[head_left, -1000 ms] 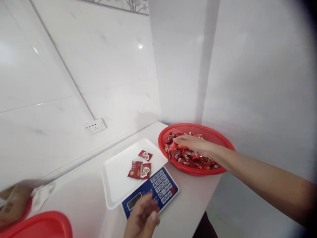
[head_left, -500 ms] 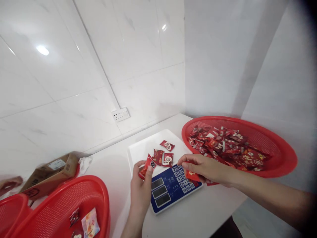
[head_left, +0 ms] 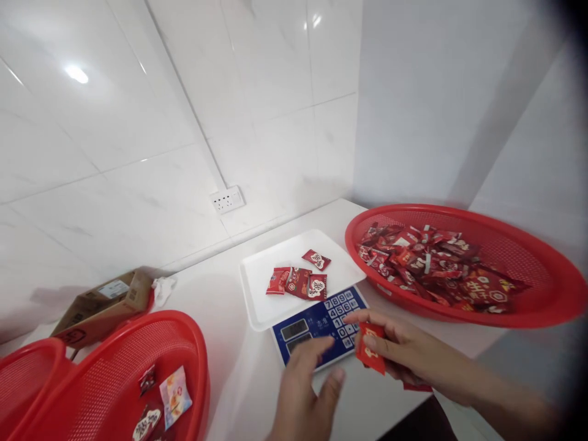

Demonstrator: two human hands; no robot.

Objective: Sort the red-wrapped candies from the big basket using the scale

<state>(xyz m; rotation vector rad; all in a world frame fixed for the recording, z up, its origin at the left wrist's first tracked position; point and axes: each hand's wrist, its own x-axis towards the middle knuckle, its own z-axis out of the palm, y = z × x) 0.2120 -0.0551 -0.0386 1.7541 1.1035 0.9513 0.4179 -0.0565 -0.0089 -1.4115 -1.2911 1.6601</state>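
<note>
Red packet (head_left: 372,347), held, long axis roughly up-and-down

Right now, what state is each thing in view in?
Left hand: open, empty.
Right hand: holding red packets.
Tray: on scale, bearing four packets.
Scale: display unreadable.
Right basket: heaped.
Middle basket: few packets showing.
Left basket: partly out of frame.
White wad: crumpled.
Box: open or shut unclear.
Socket: nothing plugged in.
</note>
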